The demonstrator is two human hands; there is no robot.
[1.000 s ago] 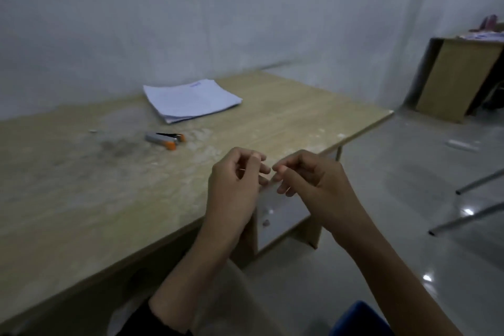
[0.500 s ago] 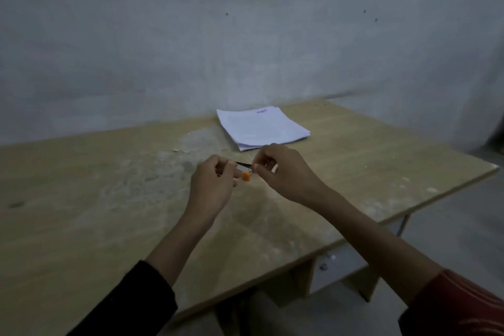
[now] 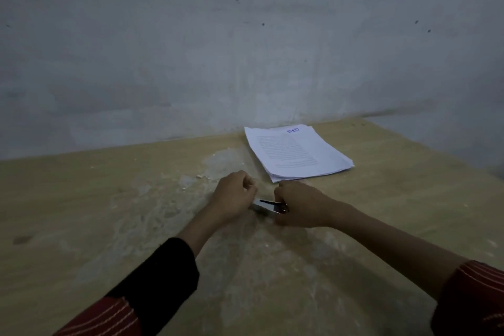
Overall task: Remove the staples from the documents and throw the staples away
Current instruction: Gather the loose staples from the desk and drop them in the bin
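Note:
A stack of white printed documents (image 3: 294,153) lies on the wooden table (image 3: 81,213) near the wall. In front of it, a small silver and black staple remover (image 3: 266,206) rests on the tabletop between my hands. My right hand (image 3: 300,204) is closed over its right end. At the tool's left end, my left hand (image 3: 234,196) has its fingers curled into a loose fist; whether anything is inside the fist is hidden. No loose staple is visible.
A grey wall (image 3: 245,49) stands right behind the table. Pale dusty smears and small crumbs (image 3: 201,176) mark the tabletop left of the documents. The table's right edge (image 3: 436,150) runs diagonally at the far right.
My view swung left from the table's corner to face the wall. Both hands moved forward and down from mid-air onto the staple remover on the tabletop.

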